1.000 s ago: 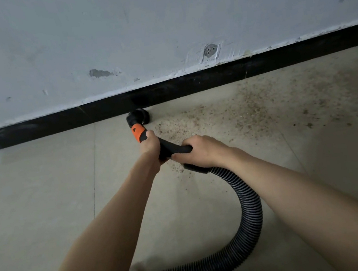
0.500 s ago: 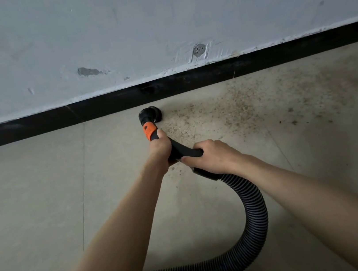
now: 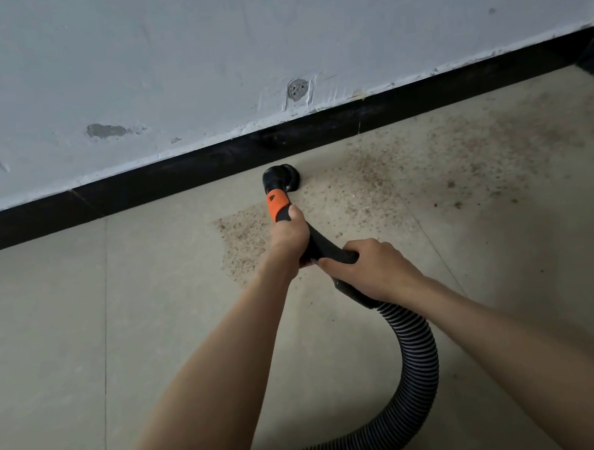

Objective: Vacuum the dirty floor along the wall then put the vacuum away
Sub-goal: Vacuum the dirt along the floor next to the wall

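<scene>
While both hands, left hand [image 3: 289, 234] and right hand [image 3: 369, 270], grip the vacuum wand [image 3: 324, 247], its nozzle [image 3: 279, 179] rests on gritty floor [image 3: 377, 182] beside the baseboard [image 3: 202, 165].

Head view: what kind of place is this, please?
Probably a bare indoor room, perhaps unfinished or under renovation: a scuffed pale wall with a patched hole, a black skirting board, and a beige tiled floor scattered with gritty debris.
</scene>
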### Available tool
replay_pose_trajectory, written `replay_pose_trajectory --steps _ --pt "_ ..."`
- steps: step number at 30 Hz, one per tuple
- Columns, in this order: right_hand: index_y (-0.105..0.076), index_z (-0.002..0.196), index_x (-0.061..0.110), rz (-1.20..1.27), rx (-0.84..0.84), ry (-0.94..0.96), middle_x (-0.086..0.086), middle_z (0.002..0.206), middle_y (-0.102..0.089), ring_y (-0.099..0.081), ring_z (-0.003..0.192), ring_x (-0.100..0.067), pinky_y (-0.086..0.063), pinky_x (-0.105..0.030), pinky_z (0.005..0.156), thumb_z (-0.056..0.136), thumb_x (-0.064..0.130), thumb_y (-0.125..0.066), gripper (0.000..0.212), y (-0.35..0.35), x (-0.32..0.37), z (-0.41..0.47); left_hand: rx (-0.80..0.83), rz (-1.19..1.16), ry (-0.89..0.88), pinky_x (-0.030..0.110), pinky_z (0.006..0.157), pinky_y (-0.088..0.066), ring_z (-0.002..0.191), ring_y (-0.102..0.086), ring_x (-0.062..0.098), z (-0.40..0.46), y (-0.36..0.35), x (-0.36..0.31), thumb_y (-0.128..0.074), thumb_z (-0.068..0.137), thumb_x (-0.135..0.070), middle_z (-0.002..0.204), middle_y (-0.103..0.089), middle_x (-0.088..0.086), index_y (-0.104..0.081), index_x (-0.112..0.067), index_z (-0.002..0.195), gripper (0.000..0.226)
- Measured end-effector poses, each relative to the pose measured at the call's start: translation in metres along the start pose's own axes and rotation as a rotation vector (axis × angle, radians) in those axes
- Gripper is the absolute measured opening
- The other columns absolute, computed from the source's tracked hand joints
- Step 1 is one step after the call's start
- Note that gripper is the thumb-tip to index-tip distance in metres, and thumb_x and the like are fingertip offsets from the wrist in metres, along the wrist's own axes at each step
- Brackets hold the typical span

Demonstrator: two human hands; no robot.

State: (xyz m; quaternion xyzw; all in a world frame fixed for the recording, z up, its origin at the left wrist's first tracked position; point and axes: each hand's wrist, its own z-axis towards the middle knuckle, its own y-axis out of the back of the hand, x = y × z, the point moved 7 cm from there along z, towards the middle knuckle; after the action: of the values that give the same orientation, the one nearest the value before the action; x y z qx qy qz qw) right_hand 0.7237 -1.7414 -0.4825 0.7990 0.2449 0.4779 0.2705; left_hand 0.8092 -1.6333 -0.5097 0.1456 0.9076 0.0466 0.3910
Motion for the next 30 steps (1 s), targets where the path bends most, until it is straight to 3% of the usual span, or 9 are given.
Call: replay_pose_trajectory --steps 5,8,13,18,22,26,30 --pt "-0.052 0.068 0.021 0.017 -0.061 -0.062 -0.001 0.072 -0.063 -0.063 0.069 -0.020 -0.044 -0.032 0.061 0.086 0.061 -0.054 0.043 0.007 -0.021 -0.002 0.053 0.055 -0.002 0.029 0.051 -0.045 0.075 -0.054 0.022 -0.001 -0.027 -0.005 -0.028 0.101 -0.044 0.082 -0.051 0.008 -0.043 -0.004 0.123 0.048" --pt "-0.052 0.069 0.022 0.049 -0.103 -0.102 -0.001 0.072 -0.062 -0.062 0.071 -0.021 -0.044 -0.031 0.061 0.087 0.060 -0.055 0.042 0.013 -0.030 -0.003 0.082 0.117 -0.032 0.028 0.047 -0.042 0.068 -0.052 0.020 0.000 -0.041 -0.012 -0.027 0.101 -0.044 0.087 -0.053 0.010 -0.044 -0.004 0.117 0.046" --pt "-0.055 0.075 0.023 0.082 -0.141 -0.130 -0.001 0.075 -0.064 -0.063 0.073 -0.021 -0.045 -0.032 0.064 0.088 0.059 -0.054 0.039 0.015 -0.036 0.001 0.108 0.181 -0.048 0.025 0.043 -0.039 0.066 -0.051 0.017 0.006 -0.051 -0.019 -0.028 0.101 -0.046 0.094 -0.054 0.010 -0.040 -0.004 0.129 0.053" --pt "-0.055 0.075 0.020 0.130 -0.122 -0.103 -0.001 0.074 -0.062 -0.062 0.071 -0.020 -0.046 -0.033 0.065 0.089 0.056 -0.055 0.039 0.008 -0.029 0.013 0.111 0.185 -0.074 0.025 0.046 -0.040 0.065 -0.051 0.016 0.015 -0.044 -0.026 -0.028 0.101 -0.045 0.081 -0.050 0.006 -0.043 -0.003 0.125 0.051" --pt "-0.051 0.069 0.018 0.159 -0.059 -0.042 0.000 0.067 -0.058 -0.056 0.063 -0.018 -0.042 -0.031 0.062 0.089 0.054 -0.057 0.041 -0.002 -0.011 0.027 0.043 0.143 -0.060 0.027 0.047 -0.042 0.067 -0.050 0.018 0.027 -0.015 -0.025 -0.029 0.101 -0.045 0.088 -0.052 0.008 -0.041 -0.003 0.129 0.052" --pt "-0.055 0.072 0.019 0.091 0.042 0.046 -0.001 0.073 -0.066 -0.063 0.067 -0.020 -0.047 -0.032 0.062 0.088 0.056 -0.056 0.041 -0.026 0.023 0.036 -0.040 0.014 -0.007 0.034 0.063 -0.049 0.074 -0.053 0.021 0.035 0.034 -0.010 -0.031 0.100 -0.043 0.084 -0.050 0.007 -0.042 -0.005 0.123 0.045" --pt "-0.061 0.080 0.022 0.007 0.132 0.149 0.003 0.079 -0.071 -0.067 0.072 -0.017 -0.053 -0.035 0.069 0.087 0.060 -0.055 0.039 -0.050 0.063 0.032 -0.112 -0.180 0.065 0.040 0.082 -0.052 0.092 -0.057 0.027 0.037 0.090 0.008 -0.035 0.096 -0.046 0.094 -0.054 0.010 -0.042 -0.007 0.121 0.046"
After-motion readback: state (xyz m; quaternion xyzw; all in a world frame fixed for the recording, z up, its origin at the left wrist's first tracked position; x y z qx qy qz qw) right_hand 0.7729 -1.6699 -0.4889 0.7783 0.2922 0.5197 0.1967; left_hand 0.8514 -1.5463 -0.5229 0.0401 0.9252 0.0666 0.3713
